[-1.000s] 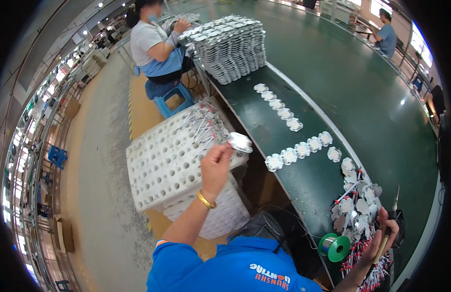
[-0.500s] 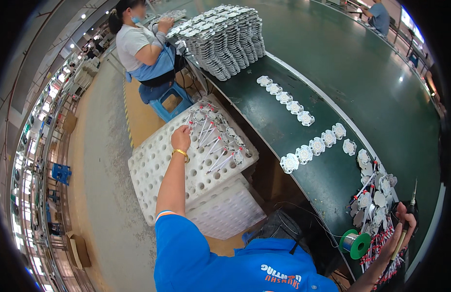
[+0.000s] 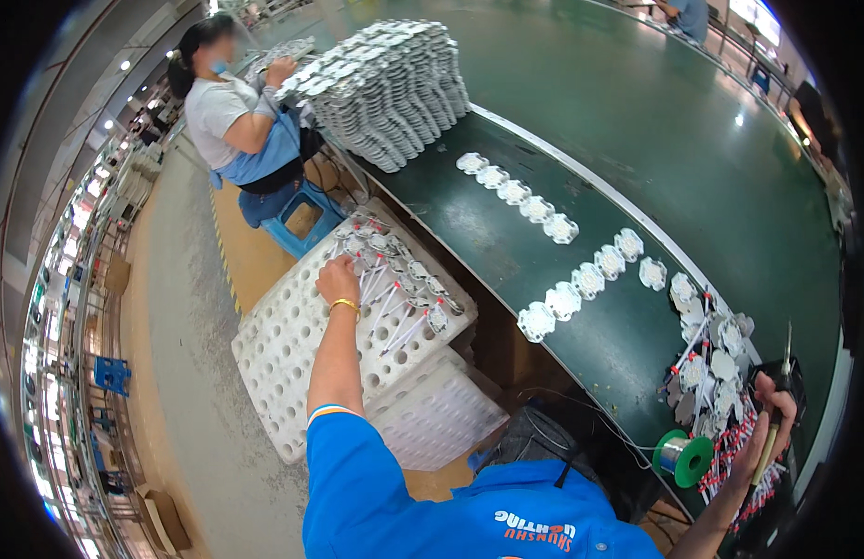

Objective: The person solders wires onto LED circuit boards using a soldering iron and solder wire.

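Left hand [image 3: 339,279] reaches out over white foam tray [image 3: 292,345], fingers curled down among wired boards [image 3: 399,298] lying on the tray's far half; can't tell whether it's pinching one or just touching; gold bracelet [image 3: 343,304] on wrist; a second foam tray [image 3: 441,419] sits under and nearer the body.

Right hand [image 3: 767,424] at lower right, fingers closed round a soldering iron [image 3: 784,373], tip pointing up; it rests at the table's [image 3: 581,270] near-right corner, beside a pile of round boards [image 3: 711,359] with red and white leads; green solder spool [image 3: 683,456] just left of the hand.

Rows of white discs [image 3: 581,289] run along the dark green table; a tall stack of plates [image 3: 385,88] at the far end; another person [image 3: 236,121] seated on a blue stool [image 3: 301,224] beside the stack, hands on it.
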Motion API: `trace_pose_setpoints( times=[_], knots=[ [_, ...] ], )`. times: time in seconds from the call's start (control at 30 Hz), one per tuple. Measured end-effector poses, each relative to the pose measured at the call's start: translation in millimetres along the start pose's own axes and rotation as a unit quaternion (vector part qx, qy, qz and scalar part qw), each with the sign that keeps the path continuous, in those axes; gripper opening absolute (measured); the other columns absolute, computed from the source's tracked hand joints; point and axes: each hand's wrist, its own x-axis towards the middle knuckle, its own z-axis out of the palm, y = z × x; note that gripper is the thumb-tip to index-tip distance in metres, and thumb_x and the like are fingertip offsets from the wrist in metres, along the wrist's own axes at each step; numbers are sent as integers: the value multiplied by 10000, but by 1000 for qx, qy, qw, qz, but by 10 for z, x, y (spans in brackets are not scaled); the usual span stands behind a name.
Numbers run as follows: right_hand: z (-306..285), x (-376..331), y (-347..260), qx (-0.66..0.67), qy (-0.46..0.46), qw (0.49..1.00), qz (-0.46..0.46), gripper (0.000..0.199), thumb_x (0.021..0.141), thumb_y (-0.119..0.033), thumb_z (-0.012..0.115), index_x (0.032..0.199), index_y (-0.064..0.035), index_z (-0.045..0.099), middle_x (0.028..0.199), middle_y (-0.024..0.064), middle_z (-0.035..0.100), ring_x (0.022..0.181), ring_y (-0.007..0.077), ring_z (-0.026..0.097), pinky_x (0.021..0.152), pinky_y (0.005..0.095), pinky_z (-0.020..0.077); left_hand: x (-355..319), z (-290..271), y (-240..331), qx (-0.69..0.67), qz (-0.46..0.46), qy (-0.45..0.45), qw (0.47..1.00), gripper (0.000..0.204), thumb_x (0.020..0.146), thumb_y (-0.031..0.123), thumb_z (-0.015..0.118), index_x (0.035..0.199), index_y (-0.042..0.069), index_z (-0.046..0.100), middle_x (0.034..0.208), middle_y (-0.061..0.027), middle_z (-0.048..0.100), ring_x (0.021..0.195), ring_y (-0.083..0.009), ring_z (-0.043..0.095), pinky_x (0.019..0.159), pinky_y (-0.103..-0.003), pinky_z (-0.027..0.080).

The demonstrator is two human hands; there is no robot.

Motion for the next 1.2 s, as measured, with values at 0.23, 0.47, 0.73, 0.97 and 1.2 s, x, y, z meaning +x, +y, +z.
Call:
trace_pose_setpoints(
  times=[0.23, 0.47, 0.73, 0.97, 1.2],
  knots=[
    [61, 55, -43, 13, 14, 1000, -9, 285, 837, -115, 454, 1101, -10, 446, 1108, 245, 565, 1043, 302, 564, 947, 424, 403, -115, 23, -118, -40, 41, 41, 997, 238, 733, 113, 649, 968, 137, 672, 947, -108, 626, 883, -308, 578, 779, -425, 460],
    [66, -4, -113, 12, 41, 999, 20, 262, 817, -100, 487, 1065, -15, 479, 1053, 217, 584, 994, 262, 577, 934, 400, 410, -458, -679, 926, -310, 92, 97, 941, 130, 784, 4, 575, 896, 49, 624, 909, -76, 600, 800, -205, 578, 721, -301, 457],
    [18, 6, -218, 18, 31, 999, 4, 217, 793, -4, 496, 1009, -26, 503, 952, 178, 629, 890, 218, 598, 866, 350, 436, -1522, -1470, 2581, -487, 362, -138, 783, 115, 794, -50, 561, 848, 21, 633, 873, -97, 629, 835, -204, 600, 759, -278, 459],
    [-145, -147, -175, -5, 23, 999, -32, 211, 767, 7, 519, 975, -24, 505, 852, 175, 641, 807, 223, 617, 765, 334, 472, -1642, -1277, 3799, -354, 503, -101, 782, 331, 766, 114, 661, 1081, 42, 593, 1082, -133, 598, 974, -302, 561, 838, -374, 450],
    [-284, -235, -86, 7, 7, 999, -50, 201, 762, -14, 566, 955, -28, 510, 824, 160, 649, 718, 214, 605, 665, 319, 479, -1592, -1179, 4053, -145, 524, -190, 817, 494, 675, 206, 760, 1112, 69, 574, 1065, -104, 584, 1023, -324, 504, 861, -390, 432]
  ],
)
